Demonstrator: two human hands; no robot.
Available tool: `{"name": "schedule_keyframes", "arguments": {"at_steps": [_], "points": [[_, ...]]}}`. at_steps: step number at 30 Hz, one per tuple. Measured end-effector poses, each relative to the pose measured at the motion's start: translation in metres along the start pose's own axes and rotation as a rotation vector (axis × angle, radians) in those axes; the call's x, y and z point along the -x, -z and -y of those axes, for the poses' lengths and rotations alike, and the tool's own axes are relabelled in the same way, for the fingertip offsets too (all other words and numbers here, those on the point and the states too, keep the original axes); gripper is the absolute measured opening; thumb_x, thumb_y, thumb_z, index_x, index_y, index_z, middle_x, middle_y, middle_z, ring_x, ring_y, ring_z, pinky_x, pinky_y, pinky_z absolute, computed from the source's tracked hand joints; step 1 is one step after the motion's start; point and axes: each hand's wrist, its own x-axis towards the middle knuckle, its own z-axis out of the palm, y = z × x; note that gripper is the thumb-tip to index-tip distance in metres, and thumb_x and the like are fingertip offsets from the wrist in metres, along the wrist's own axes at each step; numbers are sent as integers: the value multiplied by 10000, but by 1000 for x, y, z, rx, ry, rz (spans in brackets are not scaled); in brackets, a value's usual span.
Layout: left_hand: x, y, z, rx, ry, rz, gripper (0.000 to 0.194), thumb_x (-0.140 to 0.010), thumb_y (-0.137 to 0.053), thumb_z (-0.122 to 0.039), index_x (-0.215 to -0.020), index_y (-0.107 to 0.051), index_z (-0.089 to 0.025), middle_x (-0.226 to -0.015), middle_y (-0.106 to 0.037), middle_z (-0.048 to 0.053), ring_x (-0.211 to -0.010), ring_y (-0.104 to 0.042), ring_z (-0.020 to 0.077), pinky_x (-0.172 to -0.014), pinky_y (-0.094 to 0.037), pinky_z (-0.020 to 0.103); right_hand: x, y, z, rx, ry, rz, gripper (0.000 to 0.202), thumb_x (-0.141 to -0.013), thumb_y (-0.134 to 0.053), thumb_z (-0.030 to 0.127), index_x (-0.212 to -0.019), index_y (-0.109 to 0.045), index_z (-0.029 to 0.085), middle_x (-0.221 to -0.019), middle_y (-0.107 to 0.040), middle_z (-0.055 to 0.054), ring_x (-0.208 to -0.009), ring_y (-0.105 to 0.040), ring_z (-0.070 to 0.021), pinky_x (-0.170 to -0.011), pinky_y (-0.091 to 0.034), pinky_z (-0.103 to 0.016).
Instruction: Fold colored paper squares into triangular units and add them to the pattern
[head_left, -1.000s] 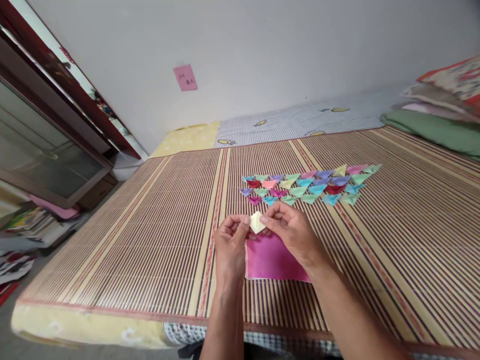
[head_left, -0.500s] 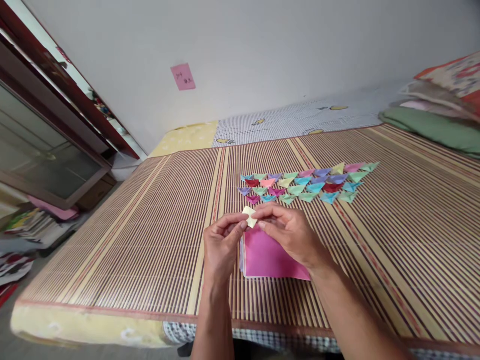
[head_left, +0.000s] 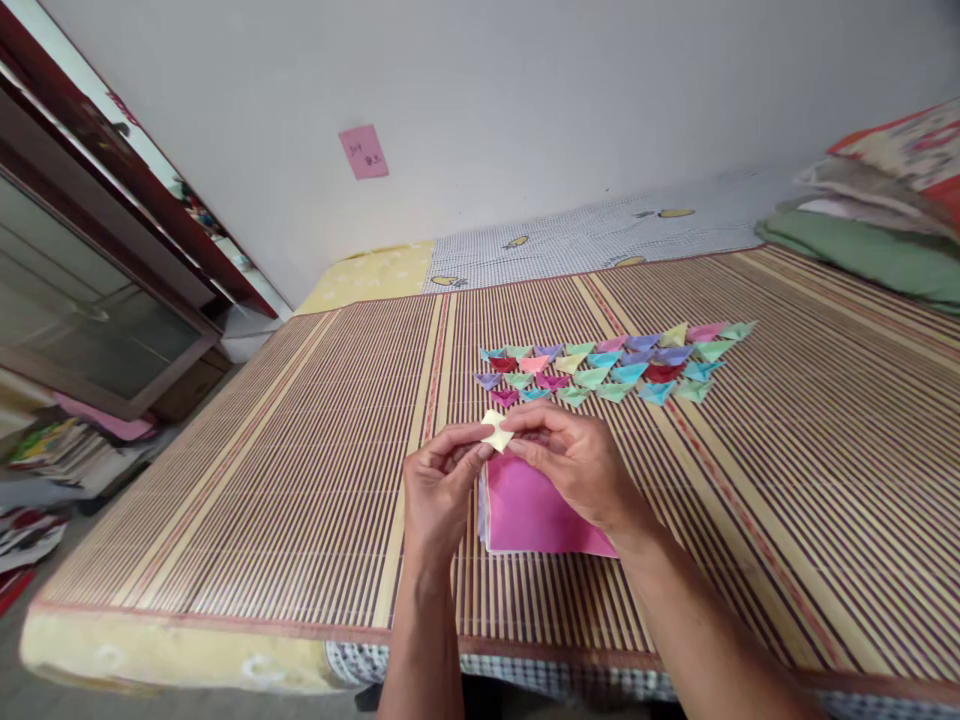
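Note:
A small pale yellow piece of folded paper (head_left: 496,431) is pinched between my two hands, one corner pointing up. My left hand (head_left: 444,480) is closed on its left side with thumb and fingers. From the right, my right hand (head_left: 574,462) grips the other side the same way. Below them lies a stack of paper with a magenta sheet (head_left: 544,510) on top, partly covered by my right hand. Just beyond my fingers, several rows of small folded paper boats (head_left: 592,378) in many colours stand on the striped mat.
The striped bamboo mat (head_left: 285,480) covers the bed. Folded bedding (head_left: 855,255) is piled at the far right. On the wall hangs a pink paper note (head_left: 364,152). A glass-panelled door (head_left: 82,290) and a pile of magazines (head_left: 64,455) are at the left.
Both hands keep hold of the yellow paper, with only a very slight shift of the fingers. The view has moved a little; the boats and magenta sheet stay in place.

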Motion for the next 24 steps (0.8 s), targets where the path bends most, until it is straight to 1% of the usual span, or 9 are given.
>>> {"name": "schedule_keyframes", "arguments": {"at_steps": [2, 4, 8, 11, 14, 18, 21, 24], "points": [[0, 0, 0, -16, -17, 8, 118, -788, -851, -216, -906, -843, -207, -899, -787, 58, -813, -725, 164, -770, -601, 262, 0, 0, 1, 29, 25, -5, 71, -922, -752, 265, -980, -791, 250, -1013, -739, -44, -1012, -716, -213, -890, -606, -374], [0, 0, 1, -37, -41, 12, 80, -814, -830, -215, -893, -843, -214, -882, -776, 52, -798, -711, 157, -751, -589, 252, 0, -1, 1, 58, 44, -7, 48, -934, -739, 249, -946, -786, 249, -979, -739, -36, -976, -715, -205, -877, -596, -365], [0, 0, 3, -50, -72, -3, 44, -839, -808, -207, -863, -842, -224, -840, -765, 34, -750, -689, 137, -712, -566, 229, 0, -3, 2, 66, 71, -15, 73, -943, -713, 199, -898, -760, 233, -942, -727, -25, -941, -706, -192, -869, -568, -346], [1, -3, 4, -50, -63, -41, 25, -827, -821, -228, -840, -837, -213, -810, -770, 33, -707, -679, 134, -676, -559, 226, 0, -5, 2, 60, 55, -21, 78, -939, -706, 199, -874, -739, 225, -941, -717, -28, -935, -698, -196, -858, -556, -341], [2, -7, 5, -43, -52, -84, 50, -807, -838, -248, -821, -832, -200, -772, -771, 33, -679, -673, 135, -655, -558, 226, 0, -6, 2, 35, 32, -29, 87, -934, -698, 213, -850, -723, 221, -936, -710, -30, -930, -691, -198, -855, -550, -337], [3, -12, 5, -43, -53, -135, 76, -793, -847, -260, -815, -830, -189, -722, -765, 30, -648, -672, 132, -626, -556, 217, -1, -8, -2, -49, -20, -48, 94, -911, -721, 257, -828, -705, 218, -914, -698, -24, -912, -677, -193, -842, -547, -320], [3, -15, 4, -31, -59, -156, 86, -771, -862, -253, -801, -822, -183, -697, -760, 25, -626, -669, 126, -608, -554, 209, -1, -10, -5, -107, -47, -69, 108, -894, -742, 279, -820, -696, 215, -913, -693, -20, -893, -672, -184, -822, -543, -307], [4, -16, 3, -28, -54, -165, 101, -764, -866, -254, -782, -807, -173, -667, -746, 21, -599, -656, 120, -576, -545, 203, 0, -12, -6, -102, -50, -77, 107, -890, -741, 270, -813, -696, 211, -915, -695, -24, -884, -672, -182, -805, -537, -302]]}}
